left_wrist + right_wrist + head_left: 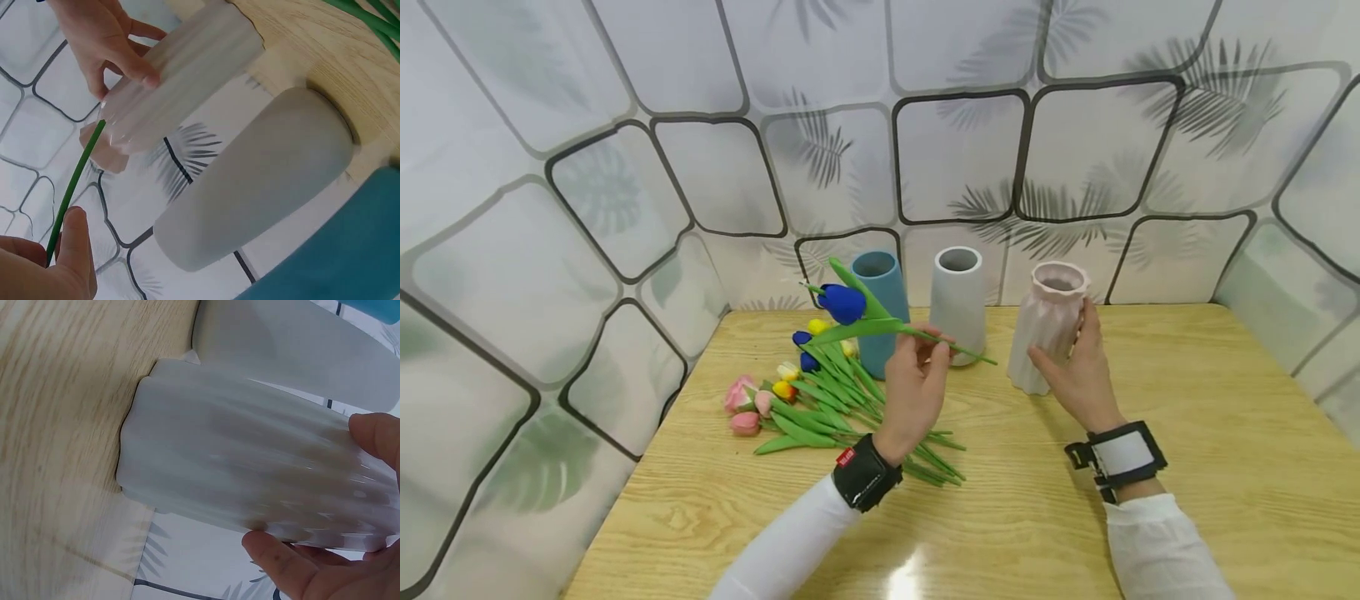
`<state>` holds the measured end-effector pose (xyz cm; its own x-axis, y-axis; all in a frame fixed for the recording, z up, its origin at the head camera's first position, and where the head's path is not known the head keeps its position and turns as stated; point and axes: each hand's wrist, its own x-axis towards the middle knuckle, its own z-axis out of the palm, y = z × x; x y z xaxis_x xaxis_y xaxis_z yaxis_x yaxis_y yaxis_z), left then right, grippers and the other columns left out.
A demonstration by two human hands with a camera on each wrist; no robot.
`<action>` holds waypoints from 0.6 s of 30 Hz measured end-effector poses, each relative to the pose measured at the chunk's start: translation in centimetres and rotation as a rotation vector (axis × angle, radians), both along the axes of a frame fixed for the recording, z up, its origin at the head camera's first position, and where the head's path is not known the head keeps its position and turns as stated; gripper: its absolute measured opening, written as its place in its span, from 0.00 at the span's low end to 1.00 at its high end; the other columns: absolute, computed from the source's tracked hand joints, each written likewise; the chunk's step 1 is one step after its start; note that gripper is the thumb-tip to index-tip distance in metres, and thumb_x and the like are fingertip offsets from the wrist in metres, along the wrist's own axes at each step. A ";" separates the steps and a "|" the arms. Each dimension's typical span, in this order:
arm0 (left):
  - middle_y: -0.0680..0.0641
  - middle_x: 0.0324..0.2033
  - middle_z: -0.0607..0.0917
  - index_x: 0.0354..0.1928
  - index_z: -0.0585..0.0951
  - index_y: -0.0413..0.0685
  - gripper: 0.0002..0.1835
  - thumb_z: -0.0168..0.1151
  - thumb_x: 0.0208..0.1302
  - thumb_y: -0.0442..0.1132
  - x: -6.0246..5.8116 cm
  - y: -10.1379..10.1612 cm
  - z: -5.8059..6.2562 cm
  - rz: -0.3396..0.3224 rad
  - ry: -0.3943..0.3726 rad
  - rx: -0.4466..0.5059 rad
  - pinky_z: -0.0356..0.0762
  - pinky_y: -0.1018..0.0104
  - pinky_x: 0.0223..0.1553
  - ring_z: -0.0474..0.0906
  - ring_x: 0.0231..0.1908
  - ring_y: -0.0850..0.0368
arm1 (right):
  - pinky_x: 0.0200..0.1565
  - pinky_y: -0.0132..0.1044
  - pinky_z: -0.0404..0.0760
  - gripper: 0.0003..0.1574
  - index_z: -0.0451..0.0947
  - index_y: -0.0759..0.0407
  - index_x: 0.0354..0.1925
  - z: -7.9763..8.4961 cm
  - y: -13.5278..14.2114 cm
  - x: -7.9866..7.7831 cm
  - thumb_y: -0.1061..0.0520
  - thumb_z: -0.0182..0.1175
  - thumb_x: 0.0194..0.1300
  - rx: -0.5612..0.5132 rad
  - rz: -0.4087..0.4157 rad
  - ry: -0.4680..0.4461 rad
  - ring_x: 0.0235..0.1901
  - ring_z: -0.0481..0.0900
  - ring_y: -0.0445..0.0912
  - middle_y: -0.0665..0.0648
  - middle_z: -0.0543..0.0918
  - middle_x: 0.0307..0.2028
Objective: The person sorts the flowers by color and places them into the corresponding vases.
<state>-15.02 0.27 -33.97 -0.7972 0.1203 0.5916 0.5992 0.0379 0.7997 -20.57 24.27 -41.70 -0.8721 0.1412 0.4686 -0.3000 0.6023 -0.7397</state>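
Note:
My left hand (916, 392) pinches the green stem of a blue artificial tulip (842, 304) between thumb and fingers. The bloom points left, and the stem's bare end (80, 165) reaches right towards a pale pink ribbed vase (1047, 333), apart from its rim. Around that vase my right hand (1078, 367) holds on, thumb on the near side and fingers on the right side. In the right wrist view the pink vase (237, 456) stands with its base on the wooden table. Its inside is mostly hidden.
A white vase (958, 300) and a blue vase (887, 292) stand to the left of the pink one. On the table (700, 508) lies a pile of artificial flowers (820, 408) in pink, yellow, white and blue. A patterned curtain (962, 158) rises behind the table.

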 end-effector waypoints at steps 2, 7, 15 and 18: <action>0.32 0.42 0.77 0.47 0.66 0.31 0.07 0.45 0.70 0.26 -0.3 0.6 -0.1 0.005 0.004 -0.009 0.80 0.58 0.42 0.79 0.42 0.39 | 0.54 0.69 0.63 0.65 0.31 0.56 0.74 0.0 0.1 0.1 0.60 0.67 0.57 0.001 -0.001 -0.003 0.61 0.59 0.72 0.74 0.51 0.67; 0.37 0.42 0.79 0.48 0.68 0.35 0.08 0.45 0.73 0.32 -2.3 2.2 -1.6 0.019 0.052 -0.032 0.80 0.66 0.40 0.81 0.41 0.48 | 0.53 0.68 0.64 0.64 0.31 0.56 0.74 0.1 0.3 0.1 0.59 0.67 0.57 0.008 -0.014 -0.016 0.60 0.60 0.72 0.75 0.52 0.67; 0.41 0.41 0.79 0.48 0.69 0.38 0.08 0.44 0.74 0.34 -3.8 4.4 -0.2 0.022 0.130 -0.093 0.79 0.73 0.40 0.81 0.41 0.50 | 0.55 0.68 0.63 0.65 0.30 0.55 0.74 0.0 0.4 -0.1 0.59 0.67 0.58 0.007 -0.001 -0.022 0.62 0.59 0.71 0.74 0.50 0.68; 0.40 0.41 0.80 0.48 0.70 0.38 0.08 0.44 0.73 0.34 -4.2 5.1 0.1 0.046 0.159 -0.096 0.78 0.74 0.41 0.81 0.40 0.50 | 0.55 0.68 0.62 0.64 0.30 0.55 0.74 0.1 0.3 0.1 0.59 0.66 0.58 0.017 0.002 -0.036 0.62 0.58 0.72 0.75 0.49 0.68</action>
<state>-19.18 5.39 -33.86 -0.7002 0.1481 0.6984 0.7139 0.1396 0.6862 -20.50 24.59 -41.64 -0.8890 0.1312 0.4388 -0.2745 0.6142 -0.7398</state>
